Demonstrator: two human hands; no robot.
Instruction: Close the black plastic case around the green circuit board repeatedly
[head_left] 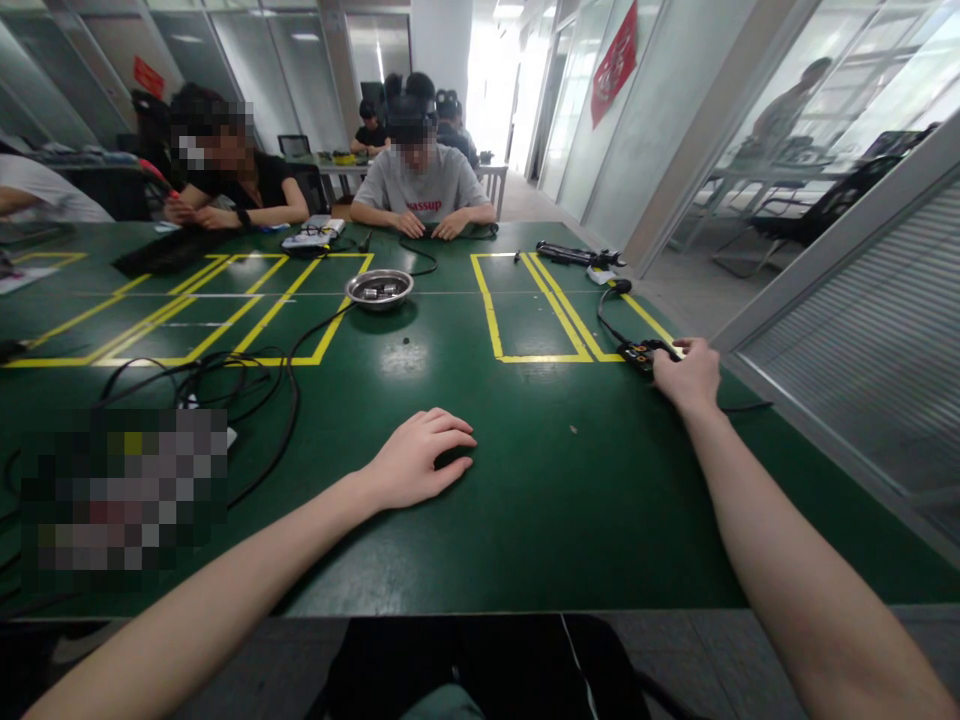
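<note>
My left hand (420,458) lies palm down on the green table (525,530), its fingers loosely bent and apart, with nothing in it. Far out to the right, near the table's side edge, my right hand (688,375) has its fingers closed on a small black electronic device (637,355) with orange marks. My fingers cover the device's right part. A black cable with a round black end (619,286) curves down toward it, and another cable (750,406) sticks out on the right of my wrist.
Beyond my left hand stands a metal bowl (379,274) with small metal parts inside. Black cables (291,400) coil on the left beside a blurred-out object (127,490). Yellow tape (544,358) marks rectangles. A folded black tripod (574,255) lies back right. Across sits a person in grey (457,175).
</note>
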